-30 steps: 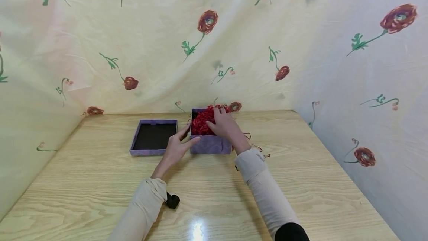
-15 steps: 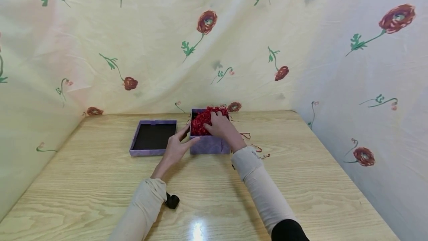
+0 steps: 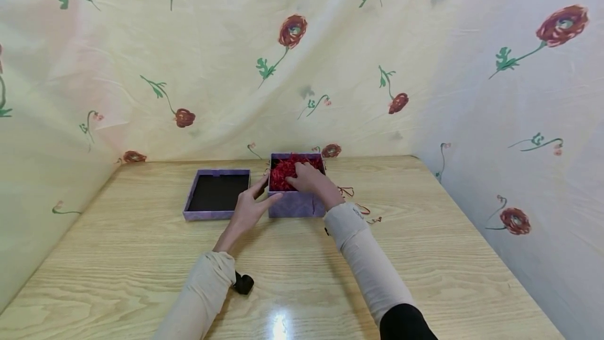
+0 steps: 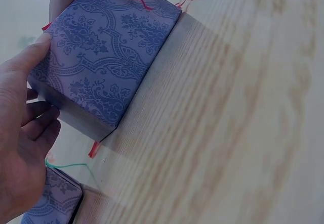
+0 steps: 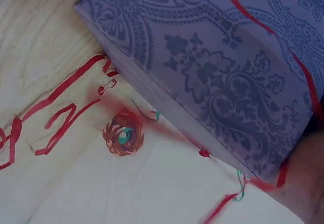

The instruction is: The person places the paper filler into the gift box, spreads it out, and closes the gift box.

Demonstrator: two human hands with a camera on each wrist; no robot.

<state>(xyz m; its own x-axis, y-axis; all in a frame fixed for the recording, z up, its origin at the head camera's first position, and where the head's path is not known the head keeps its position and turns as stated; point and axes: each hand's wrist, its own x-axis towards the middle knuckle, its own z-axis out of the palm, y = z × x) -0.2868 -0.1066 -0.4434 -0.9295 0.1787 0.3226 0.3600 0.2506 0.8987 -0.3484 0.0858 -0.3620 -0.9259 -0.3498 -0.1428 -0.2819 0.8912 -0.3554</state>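
A purple patterned box [image 3: 296,205] stands uncovered at the far middle of the table, filled with red shredded paper [image 3: 281,177]. At its near left corner, my left hand [image 3: 246,210] holds the box, thumb at the front rim and fingers against the left side. The left wrist view shows that thumb [image 4: 36,53] at the rim and the fingertips [image 4: 49,118] on the side wall. My right hand [image 3: 310,178] reaches over the front rim and presses into the shredded paper, its fingertips partly hidden there. A red strand [image 5: 248,14] hangs down the outside of the box.
Left of the box lies its purple lid [image 3: 207,215], dark inside up. Loose red strands [image 3: 364,210] lie on the wooden table [image 3: 302,272] right of the box. A flowered cloth [image 3: 212,56] hangs close behind the box and along both sides.
My right hand has moved slightly left and lower into the box. The mound of red shredded paper has sunk from above the back rim to about its level. The left hand stays put.
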